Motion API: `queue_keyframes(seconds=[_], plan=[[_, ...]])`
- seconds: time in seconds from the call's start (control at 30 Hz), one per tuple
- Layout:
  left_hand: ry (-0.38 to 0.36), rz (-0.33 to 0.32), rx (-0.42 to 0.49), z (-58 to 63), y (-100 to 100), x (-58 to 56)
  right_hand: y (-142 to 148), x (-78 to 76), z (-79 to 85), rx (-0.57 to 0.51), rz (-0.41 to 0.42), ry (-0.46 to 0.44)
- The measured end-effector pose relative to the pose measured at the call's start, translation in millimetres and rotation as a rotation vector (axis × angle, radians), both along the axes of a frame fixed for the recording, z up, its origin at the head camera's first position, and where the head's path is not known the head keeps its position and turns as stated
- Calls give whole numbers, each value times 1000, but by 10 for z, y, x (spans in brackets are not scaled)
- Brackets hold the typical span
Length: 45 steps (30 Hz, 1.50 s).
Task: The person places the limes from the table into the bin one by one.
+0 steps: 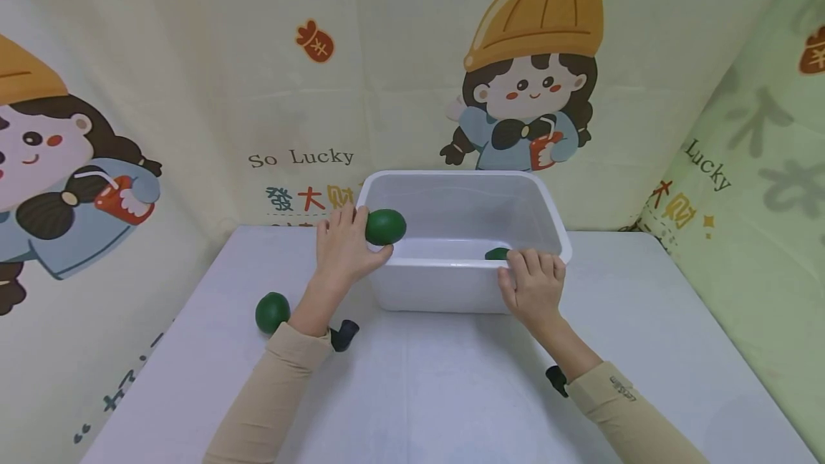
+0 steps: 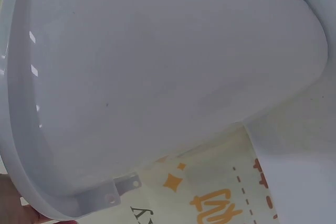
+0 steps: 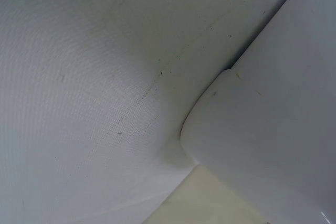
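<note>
Left grip [image 1: 344, 245]: one, fingers and thumb closed about the held fruit [image 1: 385, 227], green, rounded, positioned at the left end of the tub, above the rim; contact with the rim could not be told. Handling, as judged: best lowered well inside the wall before the fingers loosened, set down rather than dropped, since a round thing would likely roll.

Right grip [image 1: 533, 285]: one, fingers hooked over the near rim toward its right corner, thumb outside. Judged a useful brace against sliding or tipping; steady, light pressure sufficed.

Tub [image 1: 445, 288]: white, upright on the bench [image 1: 445, 392].

Inner fruit [image 1: 497, 254]: green, mostly hidden by the near wall, beside the right fingers; clear floor to its left judged the safer landing.

Loose fruit [image 1: 273, 313]: green, on the bench, beside the left forearm, which was best kept from nudging it.
</note>
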State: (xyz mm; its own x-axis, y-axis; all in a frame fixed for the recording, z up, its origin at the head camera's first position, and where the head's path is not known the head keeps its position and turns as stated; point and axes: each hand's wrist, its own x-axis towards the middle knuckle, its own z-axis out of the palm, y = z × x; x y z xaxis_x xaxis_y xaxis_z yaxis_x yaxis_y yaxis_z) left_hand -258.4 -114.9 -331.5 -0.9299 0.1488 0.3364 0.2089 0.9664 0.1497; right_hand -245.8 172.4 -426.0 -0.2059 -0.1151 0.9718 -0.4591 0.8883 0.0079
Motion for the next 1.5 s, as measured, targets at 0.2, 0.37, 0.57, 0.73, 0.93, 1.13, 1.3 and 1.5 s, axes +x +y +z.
queue_keyframes(seconds=[0.2, 0.37, 0.57, 0.73, 0.93, 1.13, 1.3, 1.5], plan=[[10, -3, 11, -21, -6, -3, -4, 9, 4, 2, 0, -4], [31, 0, 12, -32, -9, -2, -6, 8, 5, -1, 2, 1], [30, -2, 46, -36, -27, 22, -6, -3, -4, -6, 4, 5], [52, -7, 66, -46, -63, 54, -6, -6, -7, -7, 5, 9], [83, -21, 80, -66, -117, 101, -9, -5, -3, -8, 9, 0], [88, -23, 59, -57, -149, 177, -1, -2, -10, -5, 5, -15], [93, -14, 45, -68, -202, 255, 5, -7, -16, -4, 4, -20], [130, -18, 78, -96, -263, 334, 9, -3, -10, 1, -1, -29]])
